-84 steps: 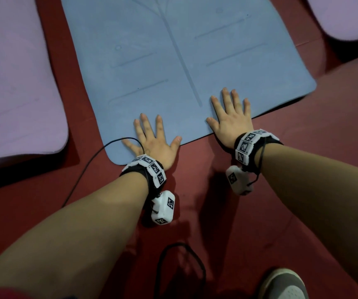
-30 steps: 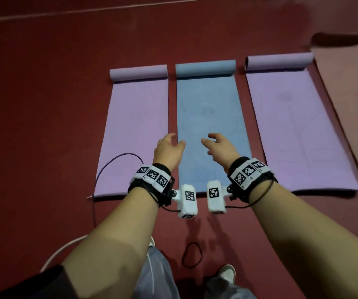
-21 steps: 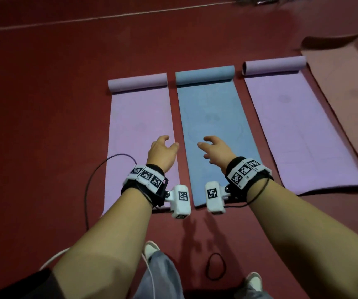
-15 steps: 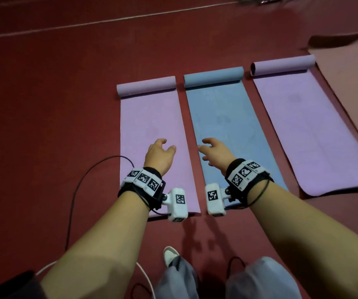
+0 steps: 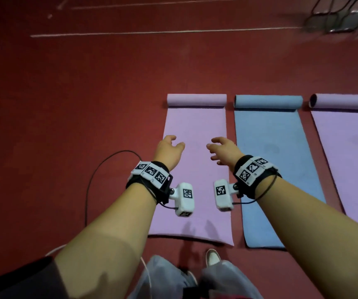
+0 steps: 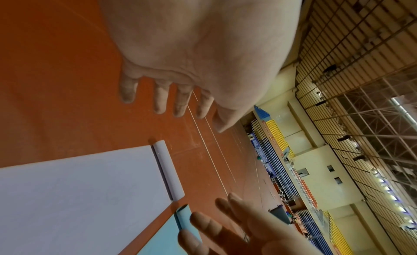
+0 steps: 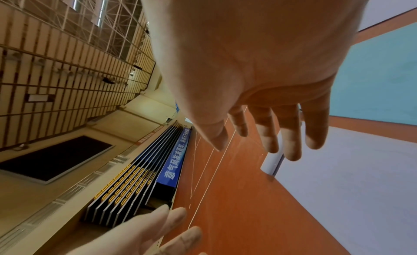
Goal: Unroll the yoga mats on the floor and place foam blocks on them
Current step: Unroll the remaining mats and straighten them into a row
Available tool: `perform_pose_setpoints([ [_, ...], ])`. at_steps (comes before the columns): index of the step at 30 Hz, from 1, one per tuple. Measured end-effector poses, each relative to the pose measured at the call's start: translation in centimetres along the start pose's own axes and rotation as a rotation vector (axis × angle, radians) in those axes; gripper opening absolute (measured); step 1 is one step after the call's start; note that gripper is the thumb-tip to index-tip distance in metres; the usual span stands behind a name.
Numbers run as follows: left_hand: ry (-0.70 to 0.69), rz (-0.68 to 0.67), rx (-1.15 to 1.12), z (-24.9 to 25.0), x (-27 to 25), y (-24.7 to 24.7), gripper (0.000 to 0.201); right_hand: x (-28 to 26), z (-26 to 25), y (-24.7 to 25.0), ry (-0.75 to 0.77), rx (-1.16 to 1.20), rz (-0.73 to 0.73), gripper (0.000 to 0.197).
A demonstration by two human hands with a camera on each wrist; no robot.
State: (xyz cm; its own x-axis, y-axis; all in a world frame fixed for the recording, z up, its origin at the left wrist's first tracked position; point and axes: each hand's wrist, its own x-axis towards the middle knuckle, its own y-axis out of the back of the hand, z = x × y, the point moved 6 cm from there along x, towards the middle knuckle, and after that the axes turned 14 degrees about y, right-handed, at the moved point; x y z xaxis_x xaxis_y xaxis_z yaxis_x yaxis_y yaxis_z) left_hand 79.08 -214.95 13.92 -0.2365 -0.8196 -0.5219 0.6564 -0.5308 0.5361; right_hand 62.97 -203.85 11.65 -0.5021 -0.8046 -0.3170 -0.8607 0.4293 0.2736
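Note:
Three yoga mats lie side by side on the red floor, each partly unrolled with a roll left at its far end. The left lilac mat [image 5: 195,134] is right in front of me, the blue mat [image 5: 268,134] beside it, a second lilac mat [image 5: 351,137] at the right edge. My left hand [image 5: 169,147] and right hand [image 5: 221,147] hover in the air above the left lilac mat [image 6: 79,196], fingers loosely spread, holding nothing. In the wrist views the fingers [image 6: 161,100] [image 7: 291,137] hang relaxed and empty. No foam block is in view.
Black and white cables [image 5: 100,169] trail over the floor at my left. My shoe [image 5: 212,256] stands just short of the lilac mat's near edge. Dark metal frames [image 5: 342,14] sit at the far right. White court lines [image 5: 152,32] cross the floor beyond.
I have straightened up from pressing the blue mat's near edge flat and shifted left. The left lilac mat now lies under my hands, which have lifted and relaxed.

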Motion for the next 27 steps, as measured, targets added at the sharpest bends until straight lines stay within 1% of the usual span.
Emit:
perform_pose_setpoints([
  [4,0.024,0.071,-0.062,-1.2,4.6,7.2,0.044,4.8,-4.4,-5.7,0.021,-0.008,-0.054,0.046],
  [7,0.070,0.100,-0.088,-3.5,10.2,12.8,0.042,9.7,-6.7,-11.6,0.006,-0.018,-0.076,0.046],
  [12,0.089,0.075,-0.083,-7.0,21.2,22.2,0.041,18.0,-9.9,-23.5,-0.038,-0.037,-0.097,0.047],
  [14,0.083,0.048,-0.065,-7.2,24.9,26.3,0.041,21.0,-11.8,-27.6,-0.047,-0.026,-0.072,0.045],
  [16,0.095,0.058,-0.052,-7.2,28.4,31.1,0.040,24.2,-14.4,-31.6,-0.063,-0.001,-0.061,0.043],
  [18,0.105,0.058,-0.031,-6.6,31.3,34.7,0.040,26.6,-16.8,-34.5,-0.073,0.032,-0.055,0.042],
  [20,0.095,0.039,-0.017,-5.6,34.1,37.0,0.041,29.1,-18.7,-36.1,-0.066,0.065,-0.057,0.042],
  [23,0.091,0.004,-0.013,-2.8,39.3,39.2,0.042,34.2,-21.0,-36.6,-0.073,0.101,-0.027,0.041],
  [27,0.044,-0.057,0.014,2.7,46.6,38.9,0.042,41.4,-21.8,-35.4,-0.108,0.169,0.049,0.040],
])
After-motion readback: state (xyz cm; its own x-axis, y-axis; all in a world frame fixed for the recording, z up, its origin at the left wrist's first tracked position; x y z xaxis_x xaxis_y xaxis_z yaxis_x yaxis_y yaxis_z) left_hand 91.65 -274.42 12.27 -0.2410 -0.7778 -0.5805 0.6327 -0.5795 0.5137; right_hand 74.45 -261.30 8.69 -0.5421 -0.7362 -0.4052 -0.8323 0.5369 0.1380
